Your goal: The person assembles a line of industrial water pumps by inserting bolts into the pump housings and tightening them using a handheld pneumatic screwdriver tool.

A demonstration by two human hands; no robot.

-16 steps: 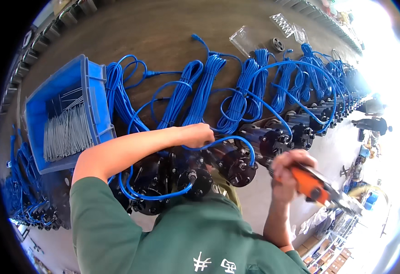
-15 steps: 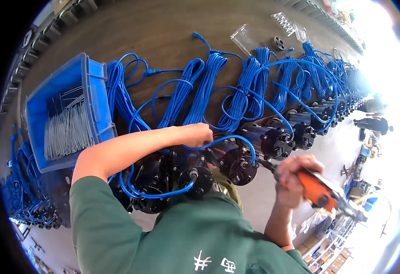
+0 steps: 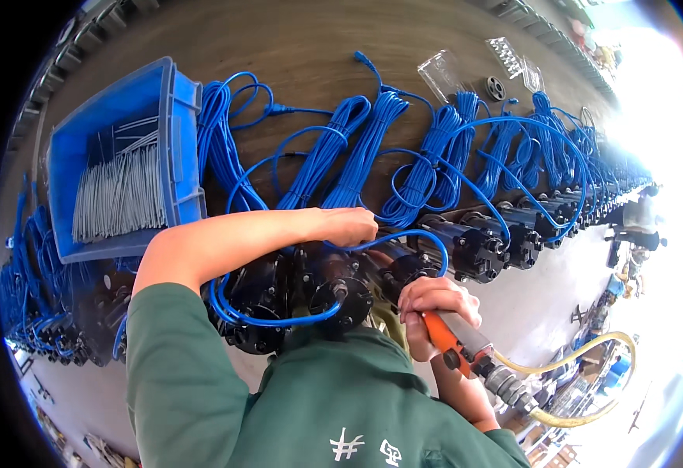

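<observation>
Head view: a brown bench (image 3: 295, 62) extends beyond the right hand (image 3: 435, 308); pale floor (image 3: 529, 304) shows to its right. That hand is clamped around an orange power tool (image 3: 445, 335), grey-sided, yellow hose (image 3: 571, 420) at its rear. The left hand (image 3: 353, 226) curls, contents indeterminable, near a black cylinder (image 3: 413, 269).

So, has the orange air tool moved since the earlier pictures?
Yes: the orange air tool in the right hand has moved left, closer to the blue bin.
</observation>
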